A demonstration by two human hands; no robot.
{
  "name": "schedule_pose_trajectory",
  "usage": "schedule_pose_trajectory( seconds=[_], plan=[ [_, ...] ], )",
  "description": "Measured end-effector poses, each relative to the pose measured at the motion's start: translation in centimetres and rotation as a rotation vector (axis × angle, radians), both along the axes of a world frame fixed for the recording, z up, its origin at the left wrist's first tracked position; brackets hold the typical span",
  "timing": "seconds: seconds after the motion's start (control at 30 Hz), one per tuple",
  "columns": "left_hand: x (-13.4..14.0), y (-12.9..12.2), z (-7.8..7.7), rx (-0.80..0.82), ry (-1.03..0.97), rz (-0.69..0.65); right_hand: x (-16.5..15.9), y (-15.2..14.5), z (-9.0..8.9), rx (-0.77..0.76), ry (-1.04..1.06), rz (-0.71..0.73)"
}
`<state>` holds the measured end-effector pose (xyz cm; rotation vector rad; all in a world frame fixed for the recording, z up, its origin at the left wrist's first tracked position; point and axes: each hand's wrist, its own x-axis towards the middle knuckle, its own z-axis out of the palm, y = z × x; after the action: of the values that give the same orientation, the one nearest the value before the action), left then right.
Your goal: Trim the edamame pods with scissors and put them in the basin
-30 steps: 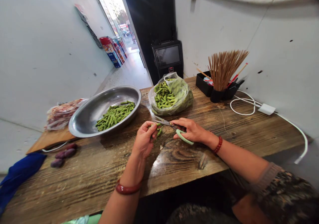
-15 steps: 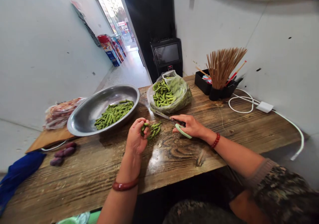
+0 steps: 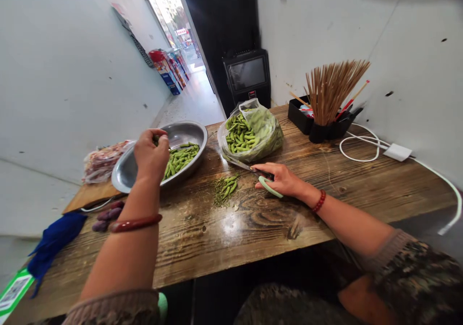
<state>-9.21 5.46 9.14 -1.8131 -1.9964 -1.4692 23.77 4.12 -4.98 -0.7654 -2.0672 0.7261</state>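
Observation:
My left hand (image 3: 150, 155) is raised over the metal basin (image 3: 125, 173), its fingers closed on green soybean pods (image 3: 156, 140) that they mostly hide. Cut pods (image 3: 178, 162) lie in the basin below. In my right hand (image 3: 284, 180) are scissors (image 3: 271, 189) with a pale green handle, held low over the table; their blades point left toward the plastic bag (image 3: 269, 134) full of pods. Between my hands, a few loose pods (image 3: 229, 186) rest beside a small heap of trimmed bits (image 3: 220, 195) on the wooden table (image 3: 217, 243).
At the right back, wooden skewers (image 3: 331, 93) stand in a black holder (image 3: 320, 133) near a white cable (image 3: 352, 160). A bagged food pack (image 3: 104, 163), purple oblong items (image 3: 103, 221) and a blue cloth (image 3: 60, 236) lie at left.
My left hand has moved left and up from the loose pods to above the basin, still closed on pods. My right hand keeps the scissors in nearly the same place. The view has shifted slightly.

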Motion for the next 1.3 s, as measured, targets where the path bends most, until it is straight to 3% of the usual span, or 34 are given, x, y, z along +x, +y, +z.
schedule_pose_trajectory(
  seconds=[0.1, 0.17, 0.33, 0.43, 0.53, 0.7, 1.1, 1.3],
  plan=[
    [-0.2, 0.0, 0.3, -0.126, 0.243, -0.004, 0.0, -0.1, 0.1, 0.002, -0.002, 0.009],
    [1.2, -0.8, -0.7, -0.13, 0.299, -0.085, 0.0, -0.1, 0.2, 0.009, -0.012, 0.016],
    [6.0, -3.1, -6.5, -0.331, 0.33, -0.435, 0.1, 0.0, 0.1, 0.01, -0.029, 0.0],
    [7.5, -3.6, -9.6, -0.419, 0.407, -0.438, 0.1, 0.1, 0.1, -0.001, -0.022, -0.003],
    [7.8, -3.6, -11.1, -0.428, 0.485, -0.379, 0.1, 0.1, 0.2, -0.003, -0.022, -0.005],
    [7.7, -3.5, -11.7, -0.458, 0.522, -0.351, 0.0, -0.1, 0.4, 0.006, -0.037, -0.002],
    [7.5, -4.1, -12.1, -0.463, 0.471, -0.433, 0.0, -0.1, 0.3, 0.003, -0.047, 0.009],
    [7.4, -4.1, -12.7, -0.474, 0.34, -0.427, 0.0, -0.1, 0.4, 0.004, -0.038, -0.008]
  ],
)
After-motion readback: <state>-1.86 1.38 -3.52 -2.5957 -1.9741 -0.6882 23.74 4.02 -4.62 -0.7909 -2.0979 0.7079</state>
